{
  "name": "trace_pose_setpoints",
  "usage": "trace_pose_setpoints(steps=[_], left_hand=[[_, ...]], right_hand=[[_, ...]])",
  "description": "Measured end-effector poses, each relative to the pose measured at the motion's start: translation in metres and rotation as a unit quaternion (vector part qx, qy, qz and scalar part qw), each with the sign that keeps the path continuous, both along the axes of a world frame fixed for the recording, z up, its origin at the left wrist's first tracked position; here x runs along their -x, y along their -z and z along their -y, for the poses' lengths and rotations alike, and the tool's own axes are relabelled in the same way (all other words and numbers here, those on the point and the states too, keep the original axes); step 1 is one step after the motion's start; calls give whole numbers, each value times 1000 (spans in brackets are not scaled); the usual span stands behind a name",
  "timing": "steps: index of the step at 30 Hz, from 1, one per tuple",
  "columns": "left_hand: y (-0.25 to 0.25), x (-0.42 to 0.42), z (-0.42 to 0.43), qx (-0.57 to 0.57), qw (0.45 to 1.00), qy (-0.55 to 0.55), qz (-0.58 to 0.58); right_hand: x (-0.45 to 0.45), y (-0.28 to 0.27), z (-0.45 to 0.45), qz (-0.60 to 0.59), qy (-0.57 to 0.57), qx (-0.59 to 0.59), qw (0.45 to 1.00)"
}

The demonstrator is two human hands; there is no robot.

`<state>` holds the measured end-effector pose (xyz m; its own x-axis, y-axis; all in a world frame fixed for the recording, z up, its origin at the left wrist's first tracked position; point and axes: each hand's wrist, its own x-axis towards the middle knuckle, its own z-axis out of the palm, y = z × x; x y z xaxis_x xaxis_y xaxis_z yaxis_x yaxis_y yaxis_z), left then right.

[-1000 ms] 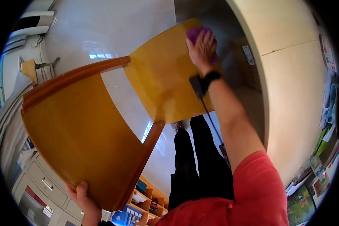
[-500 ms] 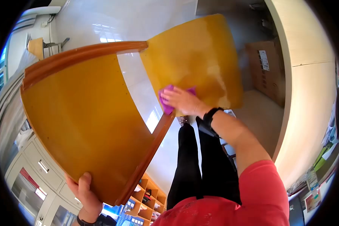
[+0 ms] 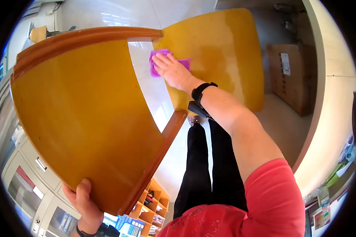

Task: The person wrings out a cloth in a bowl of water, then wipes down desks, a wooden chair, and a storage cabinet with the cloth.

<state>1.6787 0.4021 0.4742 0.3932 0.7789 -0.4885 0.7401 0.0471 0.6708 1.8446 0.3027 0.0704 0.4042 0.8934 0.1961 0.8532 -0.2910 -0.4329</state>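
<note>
A wooden chair with a yellow-brown backrest [image 3: 87,114] and a matching seat [image 3: 221,51] fills the middle of the view. Its orange-brown side posts run along the backrest. My left hand [image 3: 83,201] grips the top edge of the backrest at the lower left, thumb on the front face. Over the seat's rear edge, my right hand [image 3: 172,71] presses a purple cloth [image 3: 157,65]. Part of the cloth sticks out beyond the fingers, and the rest is hidden under the palm.
A cardboard box [image 3: 292,77] stands on the floor under a pale wooden desk [image 3: 332,106] at the right. Pale cabinets [image 3: 39,166] are at the lower left, near an orange shelf unit [image 3: 150,209]. My legs [image 3: 195,162] are close to the seat.
My right hand has slid the purple cloth up and left along the seat's rear edge, away from the near post. My left hand keeps its hold on the backrest.
</note>
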Motion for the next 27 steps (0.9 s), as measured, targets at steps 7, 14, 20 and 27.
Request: trace_pose_setpoints(steps=[7, 14, 20, 27], left_hand=[[2, 2, -5, 6, 1000, 8, 7], [2, 5, -6, 16, 1000, 13, 1], [2, 5, -5, 17, 999, 13, 23], [2, 3, -4, -25, 1000, 19, -5]], right_hand=[[29, -11, 40, -66, -65, -15, 996], [61, -20, 156, -61, -93, 91, 990], [-29, 5, 159, 70, 408, 159, 897], [46, -6, 41, -13, 162, 35, 986]])
